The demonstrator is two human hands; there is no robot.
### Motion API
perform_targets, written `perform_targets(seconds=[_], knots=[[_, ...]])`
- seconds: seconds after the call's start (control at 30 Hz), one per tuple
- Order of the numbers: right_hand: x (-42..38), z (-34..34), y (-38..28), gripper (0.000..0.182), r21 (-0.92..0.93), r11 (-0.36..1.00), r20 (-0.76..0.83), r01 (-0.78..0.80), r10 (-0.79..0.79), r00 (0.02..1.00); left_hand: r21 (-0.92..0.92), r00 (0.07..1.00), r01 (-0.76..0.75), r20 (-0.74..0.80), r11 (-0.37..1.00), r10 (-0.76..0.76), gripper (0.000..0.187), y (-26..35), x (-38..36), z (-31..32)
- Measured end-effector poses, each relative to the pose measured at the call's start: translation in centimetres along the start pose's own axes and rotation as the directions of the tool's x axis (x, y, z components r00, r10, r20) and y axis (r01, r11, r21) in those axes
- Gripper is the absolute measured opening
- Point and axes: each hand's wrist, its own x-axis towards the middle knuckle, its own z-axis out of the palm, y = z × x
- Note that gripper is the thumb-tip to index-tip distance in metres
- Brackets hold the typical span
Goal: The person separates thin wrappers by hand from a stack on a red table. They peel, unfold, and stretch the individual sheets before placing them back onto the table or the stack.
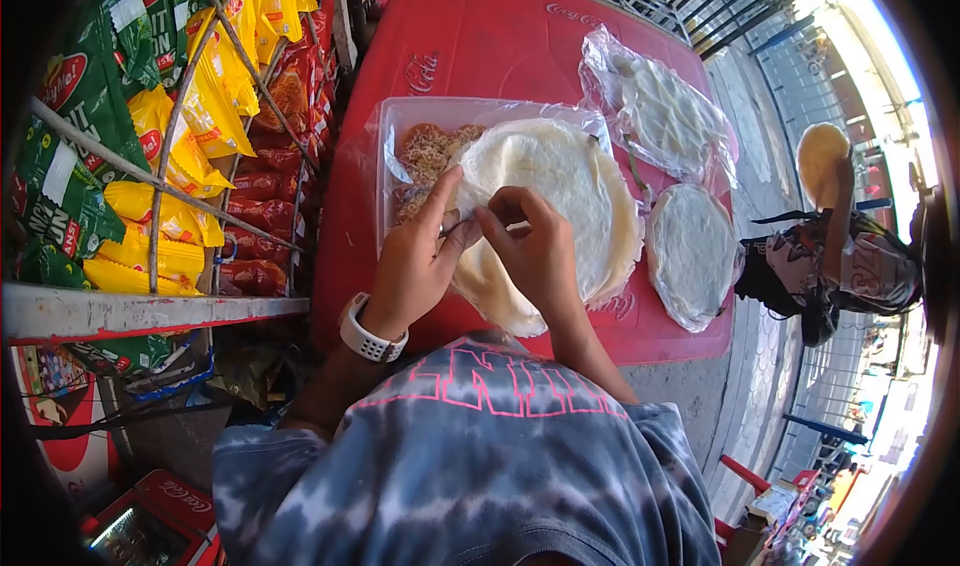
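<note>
A stack of thin, round, pale spring roll wrappers [560, 181] lies across a clear plastic container [400, 111] on the red table. My left hand [425, 261], with a white watch on its wrist, pinches the near-left edge of a wrapper between thumb and fingers. Close beside it, almost touching, my right hand [530, 246] has its fingers curled in a pinch at the same edge. The fingertips partly hide what they grip. Shredded, orange-brown filling [430, 156] shows in the container beyond my left hand.
On the red table [480, 36], more wrappers in clear plastic [665, 106] lie at the far right, with another round plastic-covered stack [690, 251] nearer. A metal rack of noodle packs [170, 146] stands at left. A person [840, 256] is on the pavement at right.
</note>
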Motion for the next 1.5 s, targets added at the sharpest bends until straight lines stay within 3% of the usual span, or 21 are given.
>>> perform_targets(seconds=[0.07, 0.17, 0.23, 0.27, 0.37, 0.5, 0.6, 0.7, 0.77, 0.8, 0.83, 0.93, 1.07, 1.1, 1.2, 1.27, 1.33, 1.43, 1.5], knots=[[-0.2, -0.2, -0.2, 0.017, -0.094, 0.994, -0.025, 0.062, -0.065, 0.998, 0.006, 1.0, -0.004, 0.004, 1.0, 0.004, 0.048, 0.0, -0.1, 0.2], [-0.4, -0.1, 0.1, 0.015, -0.048, 0.996, -0.035, 0.07, -0.071, 0.997, -0.075, 1.0, -0.005, 0.003, 0.997, 0.005, 0.046, -0.2, -0.2, 0.2], [-0.7, -0.1, 0.4, 0.014, 0.216, 0.963, 0.003, -0.161, 0.164, 0.986, -0.364, 0.993, 0.111, 0.007, 0.925, -0.117, 0.043, -1.0, -0.3, 0.6], [-0.9, -0.1, 0.5, 0.014, 0.339, 0.901, 0.046, -0.27, 0.271, 0.961, -0.496, 0.984, 0.162, 0.02, 0.853, -0.175, 0.041, -1.3, -0.3, 0.7], [-1.2, 0.2, 0.9, 0.012, 0.358, 0.904, 0.065, -0.233, 0.225, 0.972, -0.796, 0.862, 0.463, 0.302, 0.391, -0.406, 0.036, -0.3, 0.0, -0.4], [-1.3, 0.0, -0.4, 0.012, 0.072, 0.997, 0.037, 0.024, -0.027, 0.999, -0.666, 0.859, 0.503, 0.319, 0.55, -0.4, 0.026, -0.1, 0.4, -0.3], [-1.4, -0.2, -0.7, 0.011, 0.082, 0.989, 0.011, -0.122, 0.122, 0.992, -0.664, 0.872, 0.479, 0.288, 0.574, -0.395, 0.02, -0.3, 0.5, -0.2], [-1.4, -0.1, 1.1, 0.011, 0.479, 0.832, 0.051, -0.281, 0.293, 0.955, -0.684, 0.884, 0.446, 0.239, 0.577, -0.401, 0.017, -1.2, 0.3, 0.2], [-1.4, 0.1, 1.8, 0.01, 0.724, 0.599, 0.113, -0.342, 0.386, 0.916, -0.66, 0.9, 0.424, 0.232, 0.62, -0.368, 0.016, -1.7, 0.2, 0.0], [-1.4, 0.2, 1.8, 0.01, 0.816, 0.453, 0.158, -0.358, 0.422, 0.893, -0.642, 0.902, 0.42, 0.22, 0.641, -0.372, 0.016, -1.6, 0.2, 0.1], [-1.4, 0.2, 1.6, 0.012, 0.814, 0.437, 0.198, -0.384, 0.412, 0.889, -0.624, 0.904, 0.417, 0.206, 0.661, -0.375, 0.016, -1.5, 0.2, 0.3], [-1.2, 0.5, 0.0, 0.016, 0.796, 0.449, 0.203, -0.405, 0.431, 0.879, -0.567, 0.935, 0.348, 0.155, 0.747, -0.318, 0.016, -1.5, 0.1, 1.1], [-0.8, 0.3, 1.5, 0.021, 0.641, 0.692, 0.27, -0.333, 0.204, 0.941, -0.609, 0.945, 0.326, 0.176, 0.723, -0.278, 0.016, -1.5, -0.1, 1.2], [-0.6, -0.1, 1.5, 0.025, 0.696, 0.615, 0.306, -0.37, 0.212, 0.928, -0.607, 0.951, 0.307, 0.16, 0.733, -0.266, 0.015, -1.4, 0.0, 1.2], [-0.3, -0.7, 1.5, 0.021, 0.627, 0.706, 0.249, -0.329, 0.219, 0.944, -0.567, 0.965, 0.256, 0.109, 0.783, -0.236, 0.014, -1.1, 0.1, 0.7], [-0.2, -1.1, 1.2, 0.013, 0.376, 0.879, 0.134, -0.293, 0.262, 0.956, -0.49, 0.973, 0.226, 0.072, 0.842, -0.219, 0.014, -1.2, 0.3, 0.3], [-0.4, -1.0, 0.5, 0.014, 0.132, 0.968, -0.034, -0.215, 0.221, 0.975, -0.353, 0.983, 0.178, 0.021, 0.919, -0.182, 0.013, -1.4, 0.4, -0.1], [-0.2, -0.3, 1.1, 0.015, 0.145, 0.985, -0.193, -0.093, 0.121, 0.974, -0.297, 0.991, 0.134, 0.054, 0.946, -0.124, 0.015, -1.5, 0.3, 0.1], [-0.1, -0.2, 1.4, 0.014, 0.321, 0.941, -0.155, -0.108, 0.165, 0.974, -0.23, 0.996, 0.042, 0.089, 0.972, -0.022, 0.017, -1.4, 0.3, 0.2]])
